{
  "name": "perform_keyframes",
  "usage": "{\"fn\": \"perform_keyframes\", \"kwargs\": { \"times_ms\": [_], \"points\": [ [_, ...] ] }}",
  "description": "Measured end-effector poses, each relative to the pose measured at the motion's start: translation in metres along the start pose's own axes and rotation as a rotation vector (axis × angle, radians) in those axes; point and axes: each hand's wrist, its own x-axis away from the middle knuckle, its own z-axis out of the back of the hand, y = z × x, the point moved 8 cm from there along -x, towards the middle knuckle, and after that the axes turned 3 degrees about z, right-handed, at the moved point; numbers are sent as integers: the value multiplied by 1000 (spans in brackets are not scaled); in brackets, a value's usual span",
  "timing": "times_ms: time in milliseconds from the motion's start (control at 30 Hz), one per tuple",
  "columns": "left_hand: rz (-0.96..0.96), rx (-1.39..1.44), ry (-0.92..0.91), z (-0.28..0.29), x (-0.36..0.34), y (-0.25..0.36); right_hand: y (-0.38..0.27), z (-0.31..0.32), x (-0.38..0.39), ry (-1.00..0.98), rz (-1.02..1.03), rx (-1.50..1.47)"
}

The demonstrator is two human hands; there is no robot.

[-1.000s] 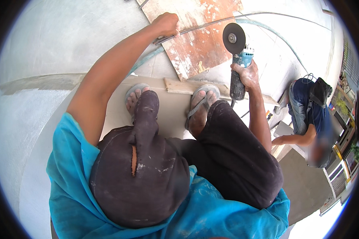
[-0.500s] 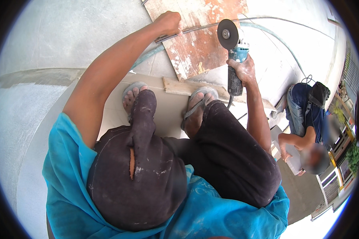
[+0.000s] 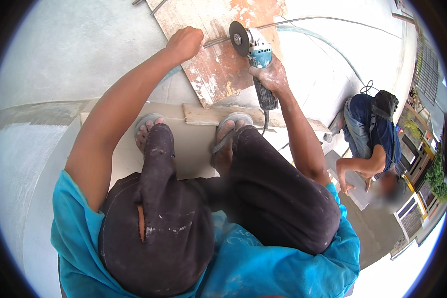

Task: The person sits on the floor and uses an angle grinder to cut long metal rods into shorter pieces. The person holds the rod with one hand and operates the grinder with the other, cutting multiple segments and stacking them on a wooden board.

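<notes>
My left hand is closed in a fist around a thin metal rod, which lies across a worn, paint-spotted wooden board. In my right hand is an angle grinder with a teal and black body, held upright by its grip. Its dark cutting disc overlaps the rod a short way right of my left fist. Whether the disc touches the rod or spins, I cannot make out. The grinder's cord hangs from its lower end.
My sandalled feet stand near a narrow wooden plank. A pale green hose curves along the floor at right. More rod ends show at the top. At far right, a co-worker bends over a grey slab.
The grinder has moved left, bringing its disc closer to my left fist and over the rod. My left hand keeps its hold. The whole view has shifted slightly.
</notes>
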Motion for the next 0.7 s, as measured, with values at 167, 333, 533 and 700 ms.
{"fn": "perform_keyframes", "kwargs": {
  "times_ms": [167, 333, 533, 700],
  "points": [
    [-60, -59, 85, -13, -1, -6, -2, -7, -11, -37, -9, -3],
    [-69, -72, 74, -19, -5, -9, -5, -10, -16, -44, -2, 24],
    [-47, -30, 24, -8, -3, -1, -2, -13, -20, -46, 5, 12],
    [-37, -42, 58, -10, -5, -4, -4, -13, -21, -61, 5, 13]
  ]
}}
